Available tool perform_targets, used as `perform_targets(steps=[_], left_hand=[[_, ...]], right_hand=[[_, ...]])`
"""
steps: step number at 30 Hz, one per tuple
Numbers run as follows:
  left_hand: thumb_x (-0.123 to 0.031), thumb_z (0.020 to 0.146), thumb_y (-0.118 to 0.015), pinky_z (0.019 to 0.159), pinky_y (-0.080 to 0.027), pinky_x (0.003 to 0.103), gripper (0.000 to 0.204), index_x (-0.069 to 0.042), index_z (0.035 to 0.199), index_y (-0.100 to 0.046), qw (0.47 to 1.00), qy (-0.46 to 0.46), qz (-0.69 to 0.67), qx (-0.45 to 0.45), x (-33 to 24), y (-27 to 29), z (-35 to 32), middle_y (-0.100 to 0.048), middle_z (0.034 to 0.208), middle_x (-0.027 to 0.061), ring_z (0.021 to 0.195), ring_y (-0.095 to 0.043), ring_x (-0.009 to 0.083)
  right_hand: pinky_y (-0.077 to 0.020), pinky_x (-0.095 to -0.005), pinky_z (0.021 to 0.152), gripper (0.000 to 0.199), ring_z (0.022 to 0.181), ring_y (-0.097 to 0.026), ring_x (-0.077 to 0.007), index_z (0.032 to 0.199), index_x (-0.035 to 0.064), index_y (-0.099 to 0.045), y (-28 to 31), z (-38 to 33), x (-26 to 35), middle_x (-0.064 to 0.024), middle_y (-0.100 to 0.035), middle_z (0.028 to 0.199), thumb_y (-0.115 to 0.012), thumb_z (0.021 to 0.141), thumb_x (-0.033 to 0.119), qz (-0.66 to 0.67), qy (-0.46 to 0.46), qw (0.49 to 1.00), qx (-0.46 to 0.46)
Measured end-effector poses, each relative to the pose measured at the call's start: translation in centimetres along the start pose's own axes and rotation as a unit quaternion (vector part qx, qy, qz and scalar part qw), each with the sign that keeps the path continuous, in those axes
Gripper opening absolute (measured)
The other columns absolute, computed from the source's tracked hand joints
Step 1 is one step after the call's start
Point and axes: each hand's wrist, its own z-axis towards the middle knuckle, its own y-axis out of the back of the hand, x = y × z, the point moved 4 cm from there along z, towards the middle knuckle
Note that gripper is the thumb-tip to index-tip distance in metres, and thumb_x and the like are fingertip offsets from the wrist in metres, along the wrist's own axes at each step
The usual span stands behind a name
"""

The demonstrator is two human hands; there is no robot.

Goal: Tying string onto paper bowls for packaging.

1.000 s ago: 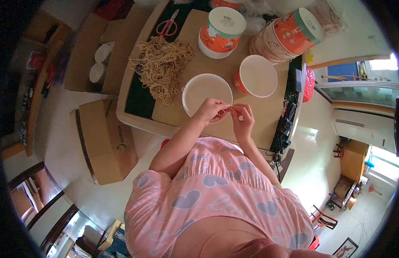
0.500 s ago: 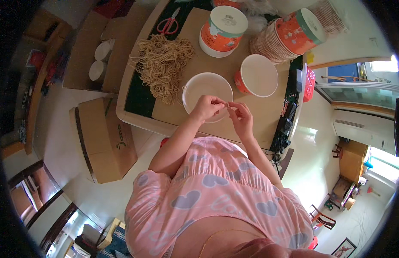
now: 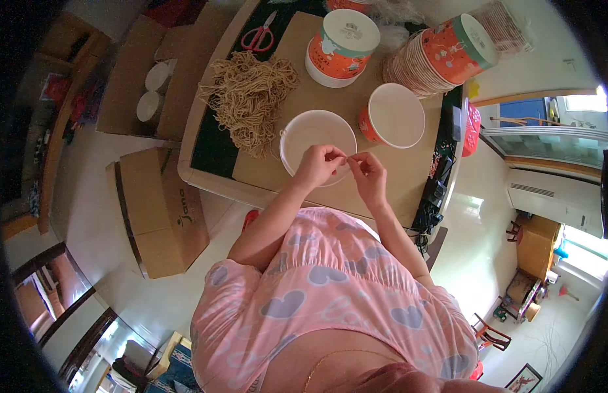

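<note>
A white paper bucket (image 3: 305, 128) stands with its open top facing up on the cardboard-covered table (image 3: 277, 173). A small cord knot sits at its left rim. Over its near right rim, my left hand (image 3: 319, 165) and my right hand (image 3: 369, 175) meet, fingertips pinched together. Whatever lies between the fingertips is too small to make out. Left of the bucket is a tangled heap of beige cord (image 3: 251, 101). A second paper bucket (image 3: 395, 114), orange outside and white inside, stands to the right.
Red-handled scissors (image 3: 258, 38) lie beyond the cord. An upside-down bucket (image 3: 343, 56) stands at the back beside a stack of nested buckets (image 3: 428, 59). Black adapters and cables (image 3: 435, 193) line the right table edge. Cardboard boxes (image 3: 163, 213) stand on the floor at left.
My hands stay at the bucket's near right rim, still pinched, with only a slight shift of the fingers. The picture has moved very little; the objects on the table keep their places.
</note>
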Motion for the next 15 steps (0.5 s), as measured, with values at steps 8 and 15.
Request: perform_targets(steps=[8,15], left_hand=[[-0.007,0.082,-0.060,0.051,-0.049,0.025,0.008,0.000,0.082,-0.062,0.998,-0.014,0.021,-0.061,-0.2,1.5,-0.7,-0.065,0.070,0.0050,0.056,-0.060,0.0108],[-0.007,0.081,-0.061,0.052,-0.049,0.025,0.008,0.000,0.083,-0.062,0.998,-0.020,0.008,-0.066,0.1,2.4,-1.1,-0.065,0.071,0.0054,0.058,-0.060,0.0108]], right_hand=[[-0.0437,-0.0259,0.053,0.021,0.057,-0.051,-0.0121,0.098,0.0045,-0.060,0.0,-0.2,3.2,-0.0065,-0.061,0.084,-0.066,0.078,0.005,-0.061,0.024,0.996,0.060],[-0.0487,-0.0360,0.060,0.014,0.069,-0.062,-0.0273,0.094,0.0056,-0.058,-1.0,0.3,3.0,-0.0127,-0.061,0.086,-0.061,0.080,0.007,-0.135,0.110,0.982,0.071]])
